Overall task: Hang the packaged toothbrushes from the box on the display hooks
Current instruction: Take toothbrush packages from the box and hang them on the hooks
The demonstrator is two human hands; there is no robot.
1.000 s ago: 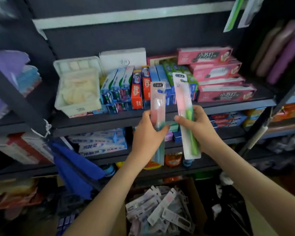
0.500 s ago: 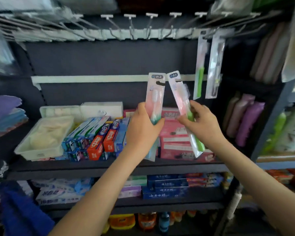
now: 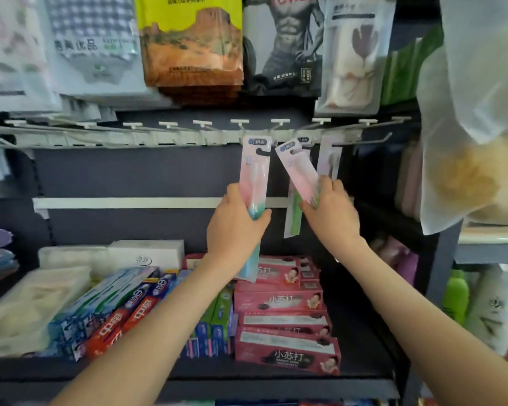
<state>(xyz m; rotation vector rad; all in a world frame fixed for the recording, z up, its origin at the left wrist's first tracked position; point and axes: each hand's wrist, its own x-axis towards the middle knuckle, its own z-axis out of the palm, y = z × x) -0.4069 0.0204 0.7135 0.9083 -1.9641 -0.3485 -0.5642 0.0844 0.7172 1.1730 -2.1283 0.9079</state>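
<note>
On the head camera I see my left hand (image 3: 235,227) wrapped around the lower half of an upright pink-and-teal packaged toothbrush (image 3: 254,183), whose header reaches the row of white display hooks (image 3: 238,124); I cannot tell whether its hole is on a hook. My right hand (image 3: 332,212) pinches a second packaged toothbrush (image 3: 298,168), tilted with its top leaning left, just under the hooks. Behind it hang a green-handled toothbrush pack (image 3: 294,218) and, just to its right, another hanging pack (image 3: 330,159). On the shelf (image 3: 188,373) below lie pink toothpaste boxes (image 3: 279,300) and red toothpaste boxes (image 3: 135,315).
</note>
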